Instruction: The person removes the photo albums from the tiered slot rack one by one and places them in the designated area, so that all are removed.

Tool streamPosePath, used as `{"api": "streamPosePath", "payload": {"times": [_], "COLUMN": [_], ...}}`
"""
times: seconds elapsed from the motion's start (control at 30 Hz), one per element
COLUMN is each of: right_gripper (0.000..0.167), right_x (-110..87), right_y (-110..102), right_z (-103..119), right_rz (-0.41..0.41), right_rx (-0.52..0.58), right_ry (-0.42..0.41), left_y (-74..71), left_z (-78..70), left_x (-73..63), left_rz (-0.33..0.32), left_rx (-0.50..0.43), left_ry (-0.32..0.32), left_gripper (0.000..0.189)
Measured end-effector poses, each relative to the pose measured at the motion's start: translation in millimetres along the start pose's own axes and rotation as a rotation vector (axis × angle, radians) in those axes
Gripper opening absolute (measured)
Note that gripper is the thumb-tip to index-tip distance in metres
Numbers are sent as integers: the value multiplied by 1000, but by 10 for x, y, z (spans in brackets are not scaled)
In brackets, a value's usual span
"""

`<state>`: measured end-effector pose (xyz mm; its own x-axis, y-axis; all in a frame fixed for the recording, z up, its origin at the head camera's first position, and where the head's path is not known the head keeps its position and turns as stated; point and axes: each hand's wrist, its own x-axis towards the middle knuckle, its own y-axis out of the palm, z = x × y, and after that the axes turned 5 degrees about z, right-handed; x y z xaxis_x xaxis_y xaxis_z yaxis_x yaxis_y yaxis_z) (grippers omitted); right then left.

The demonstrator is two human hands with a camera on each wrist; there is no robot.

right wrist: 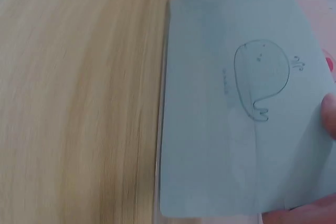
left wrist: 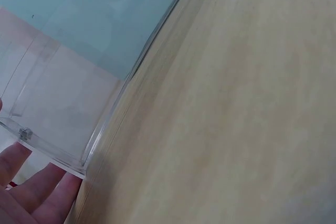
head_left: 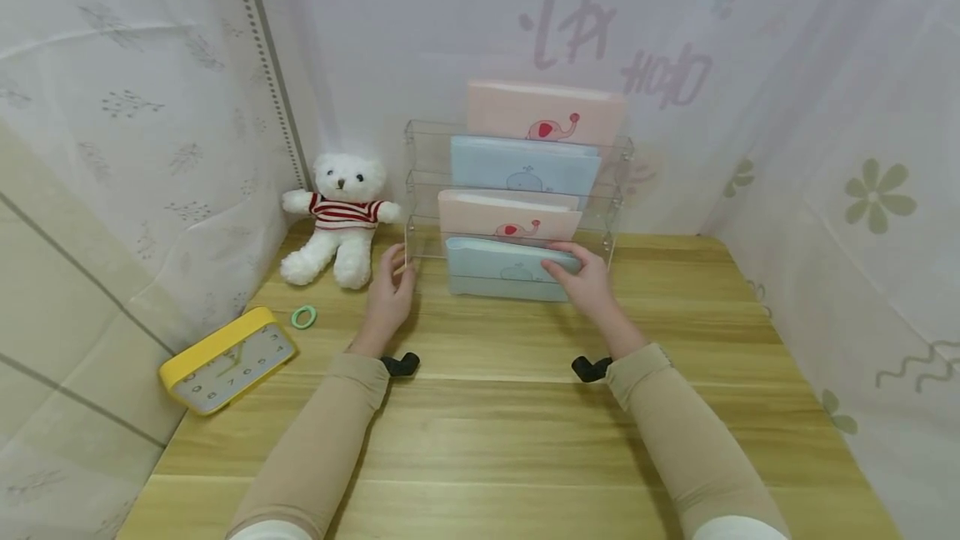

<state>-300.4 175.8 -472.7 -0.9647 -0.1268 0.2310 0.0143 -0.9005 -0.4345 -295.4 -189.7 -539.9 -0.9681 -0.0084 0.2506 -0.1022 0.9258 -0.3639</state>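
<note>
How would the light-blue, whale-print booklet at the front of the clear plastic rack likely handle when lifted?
The booklet looks stiff: its cover lies flat with straight edges. Its smooth face might slip in the right hand. The rack puts a clear panel across it, so tipping forward seems unlikely.

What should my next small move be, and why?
I'd probably ease the right hand off the front blue notebook: its lower edge appears to rest at the base of the clear rack, and the left hand grips the rack's side, which should keep it steady.
</note>
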Motion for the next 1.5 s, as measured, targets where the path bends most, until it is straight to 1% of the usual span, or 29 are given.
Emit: {"api": "streamPosePath", "payload": {"times": [0.1, 0.23, 0.37, 0.47, 0.57, 0.73, 0.87, 0.97, 1.07, 1.23, 1.43, 1.5], "right_gripper": [31, 28, 24, 21, 20, 23, 23, 21, 21, 21, 22, 22], "right_x": [18, 5, -7, 3, -1, -72, -164, -261, -371, -527, -633, -657], "right_y": [56, 130, 176, 180, 139, 31, -25, -42, -40, 9, 47, 46], "right_z": [32, 89, 155, 230, 339, 581, 701, 732, 716, 607, 467, 429], "right_rz": [-28, -70, -136, -182, -218, -244, -224, -184, -136, -74, -8, 9], "right_rx": [48, 102, 118, 119, 116, 139, 131, 109, 92, 91, 90, 78], "right_ry": [6, 36, 43, 23, -1, -55, -70, -32, 33, 138, 265, 288], "left_y": [-26, -40, -29, -20, -12, -5, -4, -6, -13, -31, -19, -8], "left_z": [12, 47, 67, 63, 50, 45, 65, 80, 84, 58, 51, 52], "left_x": [-6, -16, -9, 3, 7, 15, 14, 7, 10, 19, 6, 1], "left_rz": [1, 22, 29, 17, 9, 3, 4, 5, 11, 14, -2, -5], "left_rx": [-11, -18, -3, 13, 29, 26, 23, 23, 24, 26, 26, 27], "left_ry": [-3, -25, -26, -9, 2, 13, 8, 1, 2, 3, 4, 6], "left_gripper": [51, 52, 52, 51, 51, 49, 49, 49, 50, 50, 50, 50]}}
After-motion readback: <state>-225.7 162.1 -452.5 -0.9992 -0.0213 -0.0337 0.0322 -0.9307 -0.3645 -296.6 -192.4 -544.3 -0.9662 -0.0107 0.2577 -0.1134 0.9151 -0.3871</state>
